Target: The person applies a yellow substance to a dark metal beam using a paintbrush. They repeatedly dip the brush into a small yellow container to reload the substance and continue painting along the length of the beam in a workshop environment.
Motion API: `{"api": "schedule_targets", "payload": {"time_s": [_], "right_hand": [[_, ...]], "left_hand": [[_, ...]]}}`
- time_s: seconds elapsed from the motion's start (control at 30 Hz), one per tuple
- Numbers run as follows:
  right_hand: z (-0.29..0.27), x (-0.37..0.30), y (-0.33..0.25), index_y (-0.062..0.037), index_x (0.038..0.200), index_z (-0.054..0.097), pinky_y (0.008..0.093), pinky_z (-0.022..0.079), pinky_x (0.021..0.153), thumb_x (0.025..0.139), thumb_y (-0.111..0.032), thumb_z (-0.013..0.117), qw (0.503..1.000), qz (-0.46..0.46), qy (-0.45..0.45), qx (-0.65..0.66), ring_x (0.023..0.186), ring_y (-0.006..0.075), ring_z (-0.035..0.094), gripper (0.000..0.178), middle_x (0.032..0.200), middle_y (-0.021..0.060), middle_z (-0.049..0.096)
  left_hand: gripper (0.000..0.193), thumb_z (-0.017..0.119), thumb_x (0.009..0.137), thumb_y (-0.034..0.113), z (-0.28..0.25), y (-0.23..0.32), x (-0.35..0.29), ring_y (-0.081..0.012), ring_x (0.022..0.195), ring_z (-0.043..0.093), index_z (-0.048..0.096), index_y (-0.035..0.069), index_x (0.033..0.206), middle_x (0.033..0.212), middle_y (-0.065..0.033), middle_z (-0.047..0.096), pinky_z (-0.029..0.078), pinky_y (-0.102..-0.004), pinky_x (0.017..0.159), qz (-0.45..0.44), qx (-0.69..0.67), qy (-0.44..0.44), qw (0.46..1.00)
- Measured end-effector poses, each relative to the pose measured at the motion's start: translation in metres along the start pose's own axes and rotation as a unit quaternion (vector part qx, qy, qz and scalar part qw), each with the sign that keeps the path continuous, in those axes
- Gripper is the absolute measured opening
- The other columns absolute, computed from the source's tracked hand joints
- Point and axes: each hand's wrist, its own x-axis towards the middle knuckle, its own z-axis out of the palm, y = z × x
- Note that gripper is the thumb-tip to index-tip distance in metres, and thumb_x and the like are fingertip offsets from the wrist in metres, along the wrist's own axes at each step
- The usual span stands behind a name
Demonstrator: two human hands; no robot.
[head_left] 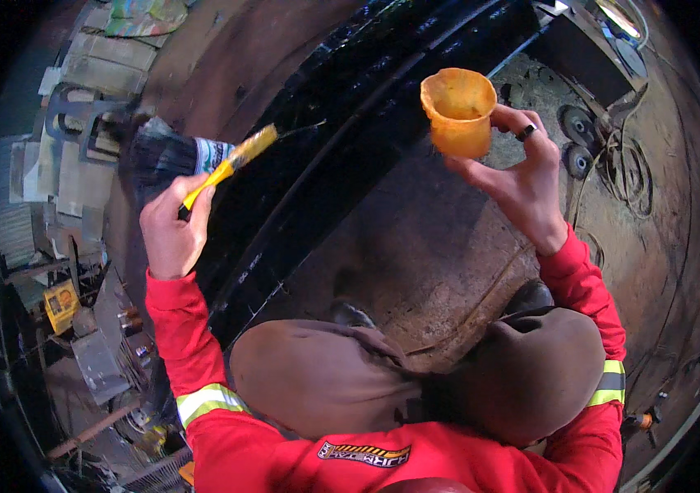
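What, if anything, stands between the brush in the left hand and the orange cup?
Nothing visible does. Between the yellow-handled brush in the left hand and the orange cup in the right hand, the picture shows mainly a glossy black surface, which seems to lie beneath both; one view cannot settle depth.

Pretty grimy brown floor (654, 263) below the right fingers (475, 171), plus a bright patch of light (619, 18) off beyond them

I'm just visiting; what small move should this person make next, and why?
Perhaps bring the yellow-handled brush toward the orange cup: the left hand grips the brush, the right hand holds the cup with its mouth open, and the two are well apart. What the cup contains is hard to tell.
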Motion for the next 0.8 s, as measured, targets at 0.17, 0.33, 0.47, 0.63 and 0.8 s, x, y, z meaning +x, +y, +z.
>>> {"api": "schedule_targets", "payload": {"time_s": [0.17, 0.33, 0.47, 0.63, 0.8], "right_hand": [[0.006, -0.001, -0.001, -0.0072, 0.112, 0.070, 0.0399, 0.045, 0.095, 0.063, -0.026, 0.091, 1.000, -0.012, -0.014, 0.002, 0.102, 0.0254, 0.062, 0.057, 0.102, 0.0066, 0.071], [-0.002, -0.001, -0.002, -0.0065, 0.111, 0.070, 0.0396, 0.045, 0.095, 0.063, -0.026, 0.091, 1.000, -0.006, 0.004, 0.002, 0.102, 0.0250, 0.062, 0.056, 0.101, 0.0080, 0.071], [-0.005, -0.003, 0.006, -0.0063, 0.111, 0.070, 0.0393, 0.046, 0.094, 0.063, -0.027, 0.091, 1.000, 0.009, 0.008, 0.000, 0.102, 0.0249, 0.062, 0.056, 0.101, 0.0086, 0.071], [0.003, -0.003, 0.004, -0.0062, 0.111, 0.070, 0.0394, 0.047, 0.093, 0.063, -0.026, 0.091, 1.000, -0.013, -0.010, -0.003, 0.101, 0.0255, 0.063, 0.056, 0.102, 0.0090, 0.071], [0.000, -0.003, 0.000, -0.0063, 0.111, 0.070, 0.0395, 0.047, 0.093, 0.062, -0.026, 0.092, 1.000, -0.006, -0.001, -0.002, 0.101, 0.0256, 0.063, 0.057, 0.102, 0.0086, 0.071]], "left_hand": [[0.013, 0.071, 0.089, 0.007, 0.034, 0.029, 0.040, -0.0273, 0.081, 0.073, 0.069, 0.000, 0.100, 0.090, -0.0169, 0.072, 0.054, -0.0322, 0.072, 0.011, 0.012, -0.003, 1.000], [0.012, 0.072, 0.088, 0.019, 0.023, 0.020, 0.028, -0.0337, 0.071, 0.069, 0.070, 0.009, 0.095, 0.081, -0.0144, 0.070, 0.052, -0.0389, 0.061, 0.037, 0.104, -0.051, 0.993], [0.012, 0.074, 0.085, 0.010, -0.006, 0.027, 0.005, -0.0306, 0.067, 0.069, 0.071, 0.006, 0.095, 0.082, -0.0145, 0.070, 0.051, -0.0349, 0.059, 0.005, 0.094, -0.026, 0.995], [0.011, 0.074, 0.085, 0.012, 0.026, 0.054, 0.024, -0.0302, 0.067, 0.069, 0.069, 0.007, 0.094, 0.081, -0.0120, 0.071, 0.051, -0.0354, 0.058, 0.033, 0.059, 0.017, 0.998], [0.014, 0.074, 0.087, 0.017, 0.049, 0.055, 0.035, -0.0314, 0.067, 0.069, 0.069, 0.008, 0.097, 0.081, -0.0132, 0.071, 0.052, -0.0377, 0.057, 0.041, 0.126, -0.020, 0.991]]}}
